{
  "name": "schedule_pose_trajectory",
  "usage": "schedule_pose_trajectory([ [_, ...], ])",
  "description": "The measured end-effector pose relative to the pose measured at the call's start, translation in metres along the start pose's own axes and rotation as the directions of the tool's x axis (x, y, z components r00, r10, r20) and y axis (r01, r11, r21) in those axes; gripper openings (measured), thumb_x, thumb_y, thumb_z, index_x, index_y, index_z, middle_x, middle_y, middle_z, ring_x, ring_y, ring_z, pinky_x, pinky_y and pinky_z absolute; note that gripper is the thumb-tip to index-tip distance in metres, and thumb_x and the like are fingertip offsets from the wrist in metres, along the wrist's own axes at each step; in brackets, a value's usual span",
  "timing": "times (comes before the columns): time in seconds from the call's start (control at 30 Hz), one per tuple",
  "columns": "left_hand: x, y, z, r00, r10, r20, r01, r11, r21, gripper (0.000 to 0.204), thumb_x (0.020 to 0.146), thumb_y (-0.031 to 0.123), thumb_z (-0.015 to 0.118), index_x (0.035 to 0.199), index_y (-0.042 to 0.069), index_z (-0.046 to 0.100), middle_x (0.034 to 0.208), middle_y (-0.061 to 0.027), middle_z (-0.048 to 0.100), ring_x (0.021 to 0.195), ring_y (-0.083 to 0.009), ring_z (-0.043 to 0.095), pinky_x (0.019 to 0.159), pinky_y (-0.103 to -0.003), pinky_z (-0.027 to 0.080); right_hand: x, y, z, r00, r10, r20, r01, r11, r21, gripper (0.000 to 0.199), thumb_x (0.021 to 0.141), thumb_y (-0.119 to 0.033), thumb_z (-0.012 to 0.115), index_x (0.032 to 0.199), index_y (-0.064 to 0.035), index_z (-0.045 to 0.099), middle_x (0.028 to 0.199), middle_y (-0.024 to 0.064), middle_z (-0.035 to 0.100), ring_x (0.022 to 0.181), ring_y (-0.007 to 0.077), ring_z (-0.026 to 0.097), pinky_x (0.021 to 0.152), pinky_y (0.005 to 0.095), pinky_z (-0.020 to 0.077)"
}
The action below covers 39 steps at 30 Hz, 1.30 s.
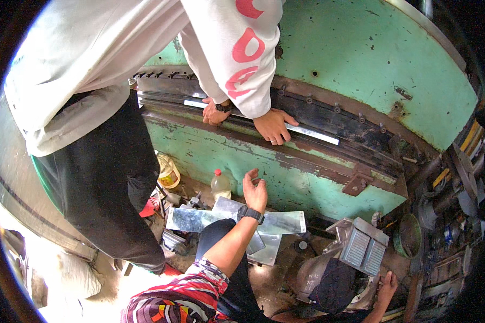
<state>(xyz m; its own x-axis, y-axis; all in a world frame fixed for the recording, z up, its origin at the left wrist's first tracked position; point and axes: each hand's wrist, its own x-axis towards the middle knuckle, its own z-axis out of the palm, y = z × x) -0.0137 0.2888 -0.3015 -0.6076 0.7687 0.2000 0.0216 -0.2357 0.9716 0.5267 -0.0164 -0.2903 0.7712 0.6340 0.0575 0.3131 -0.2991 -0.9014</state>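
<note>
My left hand (255,192), with a dark watch at its wrist, is raised in front of the green machine's lower panel (328,188). Its fingers are apart and nothing is in it. Below it lie a long shiny metal strip (285,222) and a metal sheet (269,248), partly covered by my knee and forearm. At lower right, my right hand (386,289) is beside the grey foot pedal (364,248), its fingers loosely bent and holding nothing I can see. A co-worker's two hands press on a narrow bright metal strip (320,135) set in the machine's long slot.
A co-worker in a white hoodie (108,64) leans over from the left. By the panel stand a red-capped bottle (219,184) and a yellow-and-white container (168,171). A green bowl-like part (408,237) is at right, near cluttered shelving. A pale sack (75,274) lies at lower left.
</note>
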Motion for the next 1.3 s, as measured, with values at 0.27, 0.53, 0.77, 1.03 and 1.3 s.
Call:
schedule_pose_trajectory([
  [0.27,0.001,-0.001,-0.002,0.999,0.038,-0.004,-0.038,0.999,0.010,0.046,0.088,-0.001,0.060,0.135,0.000,0.060,0.131,-0.0179,0.061,0.108,-0.0262,0.065,0.095,-0.038,0.055,-0.017,-0.023,-0.003,0.997,0.055,0.054,-0.052,0.997,-0.052,0.071,0.101,-0.054,0.068,0.144,0.0021,0.056,0.115,0.0123,0.070,0.101,0.0209,0.065,0.084,0.0361,0.0494],
  [0.53,0.003,0.001,-0.007,0.999,-0.030,-0.018,0.030,1.000,0.008,0.049,0.086,0.002,0.062,0.136,0.001,0.061,0.129,-0.0171,0.063,0.106,-0.0251,0.065,0.095,-0.038,0.054,-0.025,-0.054,0.007,0.988,0.031,0.151,-0.029,0.999,-0.019,0.052,0.104,-0.048,0.066,0.128,-0.0017,0.066,0.107,0.0040,0.065,0.092,0.0157,0.058,0.079,0.0344,0.0458],
  [0.77,0.002,-0.001,-0.002,1.000,0.006,0.012,-0.005,0.999,-0.041,0.048,0.087,-0.002,0.061,0.134,0.000,0.060,0.128,-0.0140,0.063,0.103,-0.0210,0.064,0.091,-0.034,0.054,-0.018,-0.023,0.003,1.000,-0.004,-0.019,0.001,0.988,-0.154,0.053,0.106,-0.048,0.063,0.128,-0.0001,0.064,0.108,0.0048,0.064,0.094,0.0180,0.057,0.084,0.0362,0.0474],
  [1.03,0.004,-0.012,0.005,0.998,0.026,0.054,-0.026,1.000,-0.007,0.044,0.088,-0.001,0.065,0.131,0.000,0.063,0.121,-0.0126,0.066,0.104,-0.0226,0.064,0.092,-0.035,0.053,-0.027,-0.028,-0.006,0.996,-0.090,0.005,0.090,0.987,-0.136,0.054,0.106,-0.040,0.064,0.135,0.0051,0.064,0.122,0.0125,0.070,0.111,0.0223,0.064,0.098,0.0384,0.0500],
  [1.3,0.011,-0.014,-0.012,0.968,-0.197,0.154,0.219,0.966,-0.139,0.048,0.090,0.005,0.068,0.138,0.003,0.062,0.119,-0.0088,0.069,0.099,-0.0182,0.066,0.084,-0.033,0.053,-0.112,-0.161,0.054,0.775,-0.624,0.104,0.604,0.682,-0.413,0.033,0.102,-0.014,0.064,0.130,0.0015,0.068,0.120,0.0208,0.071,0.112,0.0375,0.068,0.099,0.0437,0.0524],
])
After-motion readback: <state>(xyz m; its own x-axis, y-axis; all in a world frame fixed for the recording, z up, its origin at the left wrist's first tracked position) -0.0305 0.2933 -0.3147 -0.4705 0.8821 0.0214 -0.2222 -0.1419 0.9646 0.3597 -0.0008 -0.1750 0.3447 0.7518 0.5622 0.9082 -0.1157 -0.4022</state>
